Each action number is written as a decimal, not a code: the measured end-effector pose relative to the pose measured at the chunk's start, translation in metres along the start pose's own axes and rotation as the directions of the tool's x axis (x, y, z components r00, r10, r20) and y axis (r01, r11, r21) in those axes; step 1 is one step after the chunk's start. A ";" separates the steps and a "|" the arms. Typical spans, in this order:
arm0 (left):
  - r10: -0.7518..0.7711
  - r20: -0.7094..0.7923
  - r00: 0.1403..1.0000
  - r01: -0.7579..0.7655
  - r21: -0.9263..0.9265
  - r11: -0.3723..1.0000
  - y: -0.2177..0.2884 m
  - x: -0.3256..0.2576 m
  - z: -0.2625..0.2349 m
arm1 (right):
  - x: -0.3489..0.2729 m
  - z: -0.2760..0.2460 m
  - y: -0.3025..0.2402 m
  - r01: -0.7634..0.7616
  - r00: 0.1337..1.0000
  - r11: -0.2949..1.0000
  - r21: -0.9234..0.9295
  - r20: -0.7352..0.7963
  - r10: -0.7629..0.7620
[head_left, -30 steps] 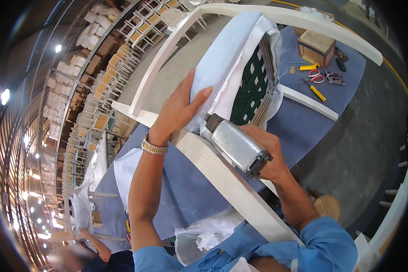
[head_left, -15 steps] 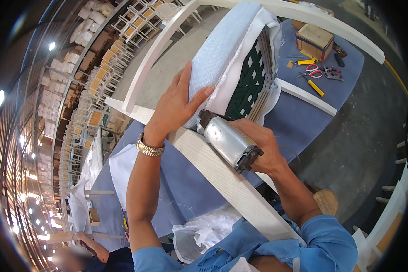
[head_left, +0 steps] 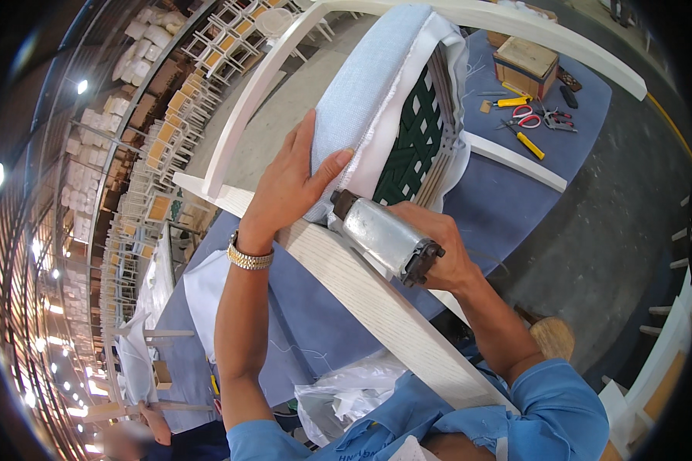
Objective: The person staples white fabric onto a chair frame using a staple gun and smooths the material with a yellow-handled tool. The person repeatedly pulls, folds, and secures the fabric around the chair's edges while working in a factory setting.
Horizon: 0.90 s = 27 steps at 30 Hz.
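Note:
A white wooden chair frame (head_left: 361, 296) is tipped over on a blue-covered table. Its seat, wrapped in light-blue fabric (head_left: 373, 81), stands on edge, showing a white border and dark green woven webbing (head_left: 414, 142) underneath. My left hand (head_left: 296, 180) holds the seat's covered edge, thumb pressed on the fabric by the seam and fingers stretched along the blue side. In my right hand (head_left: 438, 238) is a silver staple gun (head_left: 380, 238), its dark nose close to the fabric edge just below my left thumb. Whether the nose touches is hard to tell.
Beyond the seat lie pliers (head_left: 557, 119), red-handled scissors (head_left: 526, 117), yellow-handled tools (head_left: 530, 146) and a wooden box (head_left: 526, 65). Clear plastic wrap (head_left: 350, 392) bunches near my body. A co-worker's arm (head_left: 158, 424) shows at lower left. Stacked chairs line the far left.
The whole view has shifted slightly, so the chair and tools appear a little further left. My left hand keeps its hold, and the staple gun stays at the seat's edge.

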<state>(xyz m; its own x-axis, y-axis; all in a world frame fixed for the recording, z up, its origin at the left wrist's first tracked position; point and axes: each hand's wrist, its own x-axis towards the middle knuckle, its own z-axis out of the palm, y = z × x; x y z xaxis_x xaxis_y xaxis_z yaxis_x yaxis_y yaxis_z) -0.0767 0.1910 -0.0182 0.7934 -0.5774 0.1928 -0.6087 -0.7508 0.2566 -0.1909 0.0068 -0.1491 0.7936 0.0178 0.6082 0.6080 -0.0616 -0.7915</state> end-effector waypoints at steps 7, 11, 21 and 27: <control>0.005 -0.019 1.000 -0.004 0.026 1.000 0.001 -0.001 0.001 | -0.001 0.001 0.001 -0.026 1.000 0.999 0.021 0.015 0.026; 0.012 -0.032 0.999 -0.011 0.034 0.999 0.002 -0.003 0.002 | -0.001 0.002 0.002 -0.052 0.999 0.998 -0.020 0.014 0.052; -0.079 -0.146 0.986 0.068 -0.083 0.994 -0.031 -0.023 -0.028 | -0.015 -0.002 0.001 -0.007 0.987 0.999 -0.046 -0.159 -0.001; -0.211 -0.072 0.975 0.216 0.056 0.975 -0.043 -0.049 -0.018 | -0.016 -0.004 -0.019 0.116 0.990 0.993 0.008 -0.085 -0.115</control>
<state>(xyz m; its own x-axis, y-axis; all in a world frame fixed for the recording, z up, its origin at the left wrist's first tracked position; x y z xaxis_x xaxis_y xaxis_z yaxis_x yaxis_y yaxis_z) -0.0894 0.2570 -0.0212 0.9023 -0.3811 0.2015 -0.4226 -0.8743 0.2387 -0.2153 0.0035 -0.1437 0.7134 -0.0604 0.6982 0.6963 -0.0512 -0.7159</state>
